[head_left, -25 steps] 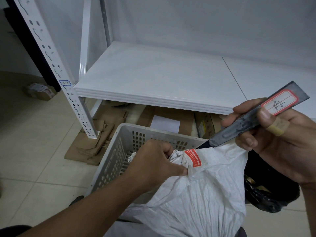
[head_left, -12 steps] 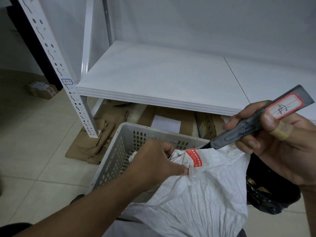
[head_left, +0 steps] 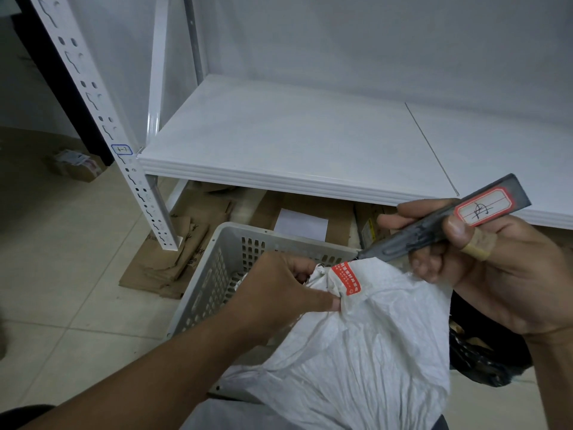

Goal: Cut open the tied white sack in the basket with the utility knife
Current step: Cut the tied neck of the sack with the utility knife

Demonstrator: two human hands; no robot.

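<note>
- I see the sack (head_left: 356,342) sitting in the grey basket (head_left: 217,274), its crumpled white cloth bulging over the near rim and toward the camera.
- My left hand (head_left: 279,293) is pinching the gathered neck of the sack, thumb pressed flat against the cloth just beside the red seal (head_left: 347,277) — the other fingers are curled behind the knot, hidden from me.
- My right hand (head_left: 483,268) is wrapped tight around the knife (head_left: 446,225), thumb on top of the dark handle; a tan bandage (head_left: 479,246) circles that thumb.
- The knife slants down to the left, its tip touching the top of the sack just right of the seal. I cannot tell how far the blade is out.
- A red-edged label (head_left: 483,207) with a handwritten mark sits on the handle's upper end.
- Behind the basket: a white shelf (head_left: 294,144) on a slotted post (head_left: 102,119), with flattened cardboard (head_left: 186,243) on the tiled floor beneath it.
- A black bag (head_left: 483,358) lies right of the sack, partly hidden by my right wrist.
</note>
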